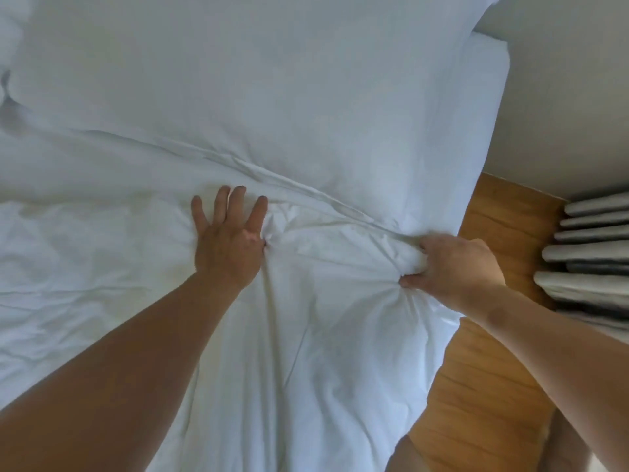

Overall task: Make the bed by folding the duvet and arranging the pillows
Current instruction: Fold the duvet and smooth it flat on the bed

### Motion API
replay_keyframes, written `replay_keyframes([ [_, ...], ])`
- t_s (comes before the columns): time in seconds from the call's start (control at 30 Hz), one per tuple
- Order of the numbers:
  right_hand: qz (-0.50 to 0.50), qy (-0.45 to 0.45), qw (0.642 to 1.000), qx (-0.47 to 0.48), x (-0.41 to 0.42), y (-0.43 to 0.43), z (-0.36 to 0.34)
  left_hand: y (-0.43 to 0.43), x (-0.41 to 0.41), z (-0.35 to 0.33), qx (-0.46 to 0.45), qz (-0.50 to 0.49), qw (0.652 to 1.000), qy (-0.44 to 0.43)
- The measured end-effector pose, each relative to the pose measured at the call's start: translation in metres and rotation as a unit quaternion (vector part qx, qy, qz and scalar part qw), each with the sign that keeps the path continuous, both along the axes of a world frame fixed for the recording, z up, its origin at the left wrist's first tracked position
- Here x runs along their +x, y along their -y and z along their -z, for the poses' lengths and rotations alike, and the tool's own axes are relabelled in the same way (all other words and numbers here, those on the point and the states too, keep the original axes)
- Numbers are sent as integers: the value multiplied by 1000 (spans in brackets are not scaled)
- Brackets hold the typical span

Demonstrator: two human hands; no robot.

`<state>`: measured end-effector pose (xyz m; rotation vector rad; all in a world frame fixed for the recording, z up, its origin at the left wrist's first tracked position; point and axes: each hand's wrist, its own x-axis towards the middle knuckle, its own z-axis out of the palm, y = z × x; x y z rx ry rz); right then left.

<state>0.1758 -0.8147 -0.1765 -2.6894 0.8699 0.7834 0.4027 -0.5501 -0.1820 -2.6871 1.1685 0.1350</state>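
White bedding fills the view from your head camera: a bed stands beside a pale wall [561,97], with a strip of wood-plank floor [483,386] along its right side and the grey folds of a curtain [592,267] at the far right. A sheeted mattress corner [483,83] shows at the upper right, just beyond the bedding.

By count, there is one duvet [102,267], one large pillow [238,80] in full view, and part of a second pillow [8,35] at the upper left edge. Both of your hands are on the duvet.

The large pillow lies with its long axis across the frame, left to right, its right end dipping slightly toward you. The duvet's upper edge runs along the pillow's near side as a creased diagonal that drops to the right. The duvet itself is rumpled, covers the near part of the bed and drapes over the right side toward the floor.

Your left hand [228,247] lies flat on the duvet near its upper edge, fingers spread and straight, its grip open. The grip of your right hand [456,267] is closed on a bunch of duvet fabric at the bed's right edge, with creases fanning out from it.
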Motion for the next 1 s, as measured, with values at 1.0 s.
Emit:
replay_keyframes([
  [1.0, -578, 21, 811, 94, -261, -443, -11, -466, -608, -33, 70, -303, 898, -311],
])
